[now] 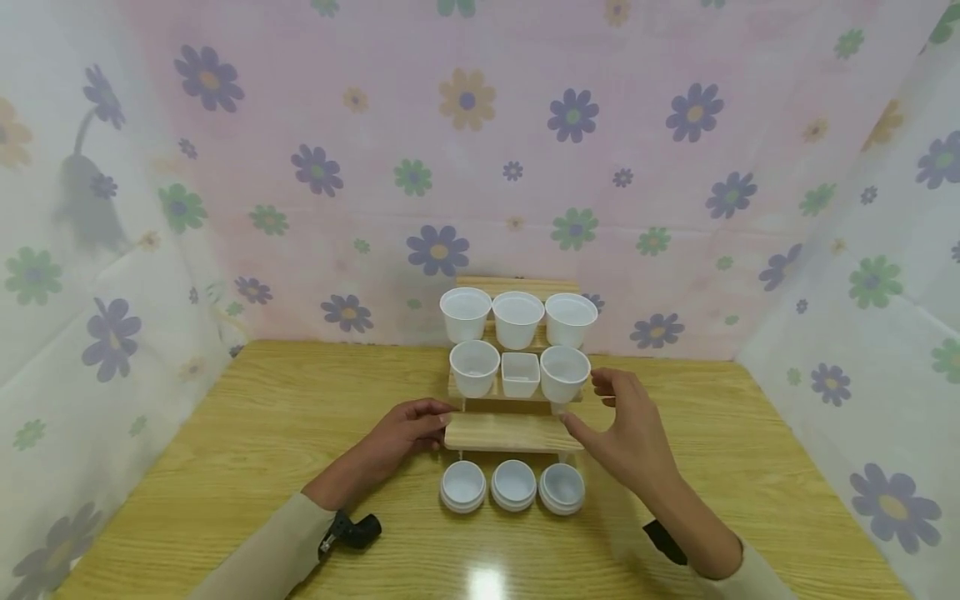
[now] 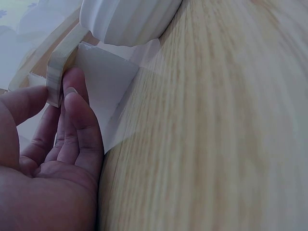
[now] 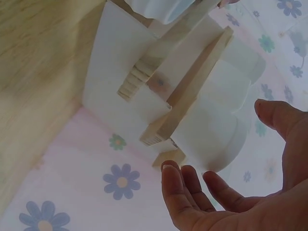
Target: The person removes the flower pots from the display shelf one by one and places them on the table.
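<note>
A tiered stand with wooden shelves and white side panels holds white containers. At the bare lowest shelf (image 1: 510, 432), my left hand (image 1: 408, 435) pinches the left end, thumb on one side and fingers on the other, as the left wrist view shows. My right hand (image 1: 632, 433) is spread, fingers loosely bent, beside the stand's right side. Its fingertips are near the right cup (image 1: 565, 377) of the middle shelf; the thumb tip overlaps the lowest shelf's right end in the head view. Between that cup and a left cup (image 1: 474, 369) stands a square container (image 1: 521, 375).
Three white cups, one of them the middle cup (image 1: 517, 321), line the upper shelf. Three short round jars, including the left jar (image 1: 462, 486), stand on the wood-grain table (image 1: 315, 392) before the stand. A flowered cloth (image 1: 510, 192) rises behind and at both sides.
</note>
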The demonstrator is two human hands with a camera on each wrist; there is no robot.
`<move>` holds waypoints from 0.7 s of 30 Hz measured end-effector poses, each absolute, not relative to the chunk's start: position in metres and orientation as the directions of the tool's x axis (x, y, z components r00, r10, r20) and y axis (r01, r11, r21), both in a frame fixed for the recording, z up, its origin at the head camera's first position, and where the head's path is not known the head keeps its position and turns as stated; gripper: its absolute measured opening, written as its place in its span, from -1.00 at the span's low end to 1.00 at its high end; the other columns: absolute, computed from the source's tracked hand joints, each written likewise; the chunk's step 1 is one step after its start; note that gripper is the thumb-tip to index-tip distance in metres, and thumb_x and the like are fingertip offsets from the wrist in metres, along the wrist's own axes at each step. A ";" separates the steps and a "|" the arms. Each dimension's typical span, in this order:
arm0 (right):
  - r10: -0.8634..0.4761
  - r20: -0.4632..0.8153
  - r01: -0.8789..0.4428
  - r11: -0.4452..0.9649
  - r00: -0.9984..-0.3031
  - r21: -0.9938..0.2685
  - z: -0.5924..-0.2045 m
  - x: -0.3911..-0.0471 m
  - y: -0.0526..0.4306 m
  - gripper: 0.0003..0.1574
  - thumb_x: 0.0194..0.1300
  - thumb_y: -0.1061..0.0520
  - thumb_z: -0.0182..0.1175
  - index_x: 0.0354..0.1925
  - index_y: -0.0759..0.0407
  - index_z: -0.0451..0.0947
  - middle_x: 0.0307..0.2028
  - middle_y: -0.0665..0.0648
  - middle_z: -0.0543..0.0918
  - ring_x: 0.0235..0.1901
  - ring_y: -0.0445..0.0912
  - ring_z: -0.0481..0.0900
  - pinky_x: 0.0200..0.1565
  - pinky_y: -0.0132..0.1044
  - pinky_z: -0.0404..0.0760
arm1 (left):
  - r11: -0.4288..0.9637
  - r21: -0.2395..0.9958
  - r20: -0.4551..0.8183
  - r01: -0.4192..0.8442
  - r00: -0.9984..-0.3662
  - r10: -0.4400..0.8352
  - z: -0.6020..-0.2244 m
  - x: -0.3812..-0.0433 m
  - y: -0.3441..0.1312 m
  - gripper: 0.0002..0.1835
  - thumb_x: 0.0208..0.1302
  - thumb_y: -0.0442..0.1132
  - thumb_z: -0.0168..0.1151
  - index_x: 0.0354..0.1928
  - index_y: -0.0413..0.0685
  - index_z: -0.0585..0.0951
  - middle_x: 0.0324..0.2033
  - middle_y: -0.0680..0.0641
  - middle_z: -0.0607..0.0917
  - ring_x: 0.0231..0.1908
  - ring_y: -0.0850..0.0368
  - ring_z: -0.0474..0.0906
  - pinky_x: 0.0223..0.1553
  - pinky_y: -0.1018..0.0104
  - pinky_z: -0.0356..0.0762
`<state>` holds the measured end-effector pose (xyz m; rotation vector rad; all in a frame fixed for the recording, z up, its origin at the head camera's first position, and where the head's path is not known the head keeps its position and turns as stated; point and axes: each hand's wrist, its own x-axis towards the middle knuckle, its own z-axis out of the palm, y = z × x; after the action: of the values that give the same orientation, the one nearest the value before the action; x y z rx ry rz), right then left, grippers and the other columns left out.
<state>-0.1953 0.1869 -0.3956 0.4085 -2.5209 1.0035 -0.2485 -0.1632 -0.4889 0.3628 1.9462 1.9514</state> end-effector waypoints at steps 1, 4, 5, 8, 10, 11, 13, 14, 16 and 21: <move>-0.117 0.461 -0.403 0.697 -0.880 -0.593 -0.395 -0.197 0.186 -0.17 0.17 0.07 0.63 0.27 0.34 0.48 0.13 0.29 0.60 0.07 0.18 0.61 0.13 0.12 0.66 | 0.012 0.997 -0.072 -0.074 -0.903 0.423 -0.489 -0.249 -0.163 -0.57 0.63 -0.17 0.18 0.31 -0.36 0.56 -0.13 -0.03 0.73 -0.16 0.16 0.64 -0.13 0.33 0.64; -0.103 0.466 -0.402 0.686 -0.879 -0.607 -0.393 -0.202 0.185 -0.17 0.16 0.08 0.64 0.26 0.33 0.49 0.12 0.27 0.61 0.07 0.16 0.61 0.13 0.11 0.66 | 0.007 0.997 -0.070 -0.073 -0.906 0.417 -0.489 -0.249 -0.162 -0.58 0.62 -0.17 0.19 0.30 -0.36 0.57 -0.14 -0.03 0.73 -0.17 0.15 0.64 -0.13 0.33 0.65; -0.099 0.469 -0.404 0.681 -0.878 -0.611 -0.392 -0.204 0.184 -0.17 0.15 0.09 0.64 0.26 0.33 0.48 0.12 0.27 0.61 0.07 0.16 0.61 0.13 0.10 0.66 | 0.005 0.997 -0.070 -0.075 -0.908 0.414 -0.488 -0.249 -0.162 -0.58 0.62 -0.18 0.20 0.30 -0.36 0.57 -0.13 -0.04 0.73 -0.17 0.15 0.64 -0.13 0.33 0.65; -0.092 0.467 -0.402 0.668 -0.880 -0.626 -0.391 -0.207 0.182 -0.15 0.14 0.09 0.65 0.27 0.33 0.47 0.13 0.25 0.61 0.08 0.14 0.61 0.13 0.11 0.66 | 0.004 0.997 -0.069 -0.074 -0.909 0.410 -0.488 -0.249 -0.162 -0.57 0.61 -0.18 0.20 0.30 -0.37 0.56 -0.12 -0.05 0.73 -0.17 0.15 0.64 -0.12 0.32 0.65; -0.090 0.461 -0.400 0.658 -0.883 -0.638 -0.390 -0.208 0.181 -0.13 0.14 0.09 0.66 0.28 0.32 0.46 0.15 0.24 0.60 0.09 0.13 0.60 0.14 0.11 0.66 | 0.011 0.997 -0.072 -0.074 -0.908 0.412 -0.488 -0.248 -0.163 -0.57 0.61 -0.18 0.20 0.30 -0.38 0.56 -0.11 -0.05 0.73 -0.16 0.15 0.64 -0.12 0.32 0.65; -0.090 0.458 -0.399 0.654 -0.884 -0.643 -0.390 -0.209 0.180 -0.13 0.14 0.10 0.66 0.29 0.32 0.46 0.15 0.24 0.60 0.09 0.13 0.60 0.14 0.12 0.66 | 0.013 0.997 -0.074 -0.076 -0.908 0.413 -0.488 -0.247 -0.163 -0.57 0.61 -0.18 0.20 0.30 -0.38 0.56 -0.11 -0.04 0.73 -0.16 0.15 0.65 -0.12 0.32 0.65; -0.086 0.450 -0.393 0.650 -0.889 -0.650 -0.389 -0.211 0.178 -0.13 0.14 0.10 0.65 0.28 0.32 0.46 0.15 0.24 0.60 0.09 0.14 0.60 0.14 0.13 0.65 | 0.019 0.997 -0.076 -0.075 -0.906 0.415 -0.488 -0.247 -0.164 -0.57 0.62 -0.18 0.19 0.31 -0.37 0.55 -0.11 -0.04 0.73 -0.15 0.16 0.65 -0.11 0.32 0.65; -0.085 0.448 -0.391 0.648 -0.890 -0.653 -0.388 -0.212 0.178 -0.14 0.15 0.10 0.65 0.28 0.33 0.46 0.14 0.24 0.61 0.09 0.15 0.60 0.14 0.14 0.65 | 0.019 0.997 -0.079 -0.078 -0.908 0.412 -0.488 -0.247 -0.164 -0.57 0.62 -0.18 0.20 0.31 -0.36 0.56 -0.11 -0.03 0.74 -0.15 0.16 0.65 -0.11 0.33 0.65; -0.082 0.446 -0.388 0.647 -0.892 -0.657 -0.387 -0.214 0.177 -0.16 0.17 0.10 0.64 0.28 0.35 0.46 0.13 0.27 0.61 0.08 0.16 0.61 0.14 0.15 0.65 | 0.018 0.997 -0.077 -0.077 -0.908 0.412 -0.488 -0.247 -0.164 -0.57 0.62 -0.17 0.20 0.31 -0.36 0.56 -0.11 -0.03 0.74 -0.15 0.16 0.65 -0.11 0.33 0.65; -0.077 0.436 -0.378 0.646 -0.897 -0.663 -0.385 -0.220 0.175 -0.16 0.20 0.05 0.62 0.27 0.37 0.47 0.11 0.28 0.62 0.07 0.16 0.63 0.14 0.12 0.65 | 0.012 0.998 -0.066 -0.067 -0.907 0.416 -0.488 -0.247 -0.162 -0.57 0.63 -0.19 0.18 0.31 -0.39 0.55 -0.12 -0.03 0.73 -0.15 0.16 0.64 -0.13 0.34 0.65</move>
<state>-0.2202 0.1751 -0.3847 0.3603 -2.4976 1.1272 -0.2471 -0.1623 -0.4876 0.3589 1.9541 1.9590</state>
